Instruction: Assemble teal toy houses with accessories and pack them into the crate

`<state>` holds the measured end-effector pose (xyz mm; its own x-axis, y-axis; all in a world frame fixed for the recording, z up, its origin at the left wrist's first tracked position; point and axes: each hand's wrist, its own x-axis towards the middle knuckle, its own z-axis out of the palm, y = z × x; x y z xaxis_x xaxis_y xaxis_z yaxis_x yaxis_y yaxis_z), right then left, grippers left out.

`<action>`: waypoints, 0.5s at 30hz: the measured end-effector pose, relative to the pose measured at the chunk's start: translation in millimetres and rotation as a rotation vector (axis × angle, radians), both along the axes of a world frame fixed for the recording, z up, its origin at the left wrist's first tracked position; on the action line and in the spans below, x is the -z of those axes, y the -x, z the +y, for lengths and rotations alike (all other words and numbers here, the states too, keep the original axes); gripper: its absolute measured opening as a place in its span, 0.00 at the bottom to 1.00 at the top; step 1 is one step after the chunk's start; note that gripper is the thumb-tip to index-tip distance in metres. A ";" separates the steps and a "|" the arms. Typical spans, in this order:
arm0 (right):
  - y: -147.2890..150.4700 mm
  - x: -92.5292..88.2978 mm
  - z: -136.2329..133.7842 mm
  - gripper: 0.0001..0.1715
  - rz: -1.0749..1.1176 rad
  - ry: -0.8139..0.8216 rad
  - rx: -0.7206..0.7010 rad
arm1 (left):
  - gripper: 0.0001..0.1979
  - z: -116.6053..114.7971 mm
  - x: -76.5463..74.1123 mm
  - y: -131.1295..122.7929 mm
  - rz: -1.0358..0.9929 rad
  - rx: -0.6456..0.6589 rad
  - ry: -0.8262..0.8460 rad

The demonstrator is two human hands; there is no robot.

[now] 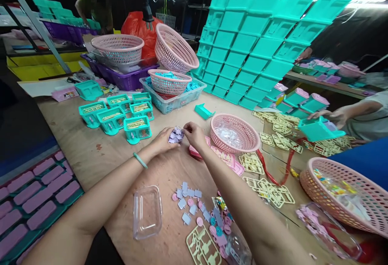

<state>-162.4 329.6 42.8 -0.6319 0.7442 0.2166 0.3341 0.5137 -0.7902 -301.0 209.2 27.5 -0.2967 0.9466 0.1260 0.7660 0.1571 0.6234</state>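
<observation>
My left hand (163, 140), with a green bangle on the wrist, is wrapped round a small clear container filled with lilac plastic pieces (176, 135). At the container's right edge, the fingers of my right hand (195, 134) are pinched together; what is between them, if anything, is too small to make out. Just right of that hand are pink plastic parts (222, 156) and a pink basket (235, 132) of clear pieces. Closer to me lie an open clear plastic box (147, 212), loose lilac tags (186, 217), pink and teal discs and a cream sprue frame (203, 247).
Several teal toy units (137, 130) stand at left, before a blue crate (177, 102) and pink baskets. A tall stack of teal boxes (242, 42) rises behind. Cream sprues (268, 190) and another basket (315, 176) lie right, where a co-worker's hand (336, 115) holds a teal box.
</observation>
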 end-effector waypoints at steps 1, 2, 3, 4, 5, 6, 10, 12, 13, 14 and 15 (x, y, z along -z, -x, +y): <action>7.1 0.7 2.5 0.03 -0.013 -0.005 -0.003 | 0.41 1.3 1.3 -0.4 0.007 0.003 -0.004; 11.7 2.0 4.0 0.03 -0.024 -0.012 -0.012 | 0.40 2.4 2.1 -0.6 0.011 0.002 -0.008; 13.9 3.6 4.8 0.04 -0.028 -0.023 -0.019 | 0.40 3.3 2.5 -0.7 0.010 0.004 -0.011; 14.2 5.2 5.1 0.05 -0.030 -0.039 -0.018 | 0.40 3.8 2.8 -0.9 0.007 0.011 -0.013; 12.8 6.4 5.1 0.05 -0.032 -0.056 -0.012 | 0.41 4.3 3.1 -1.3 0.000 0.018 -0.012; 10.0 7.0 4.7 0.04 -0.031 -0.071 0.001 | 0.41 4.6 3.6 -1.7 -0.011 0.022 -0.009; -15.7 1.1 -6.3 0.05 -0.004 -0.083 0.040 | 0.46 4.6 5.3 -1.2 -0.060 0.065 0.036; -41.8 -6.3 -19.8 0.06 -0.068 -0.053 -0.114 | 0.54 1.3 1.1 1.3 -0.097 0.107 0.068; -58.4 -10.6 -27.4 0.06 -0.130 -0.023 -0.241 | 0.57 -2.0 -4.0 2.3 -0.115 0.117 0.073; -76.5 -14.6 -34.1 0.05 -0.195 0.012 -0.362 | 0.58 -6.4 -11.3 2.8 -0.129 0.113 0.069; -95.0 -17.9 -38.3 0.05 -0.245 0.044 -0.447 | 0.57 -12.0 -20.4 2.5 -0.134 0.094 0.055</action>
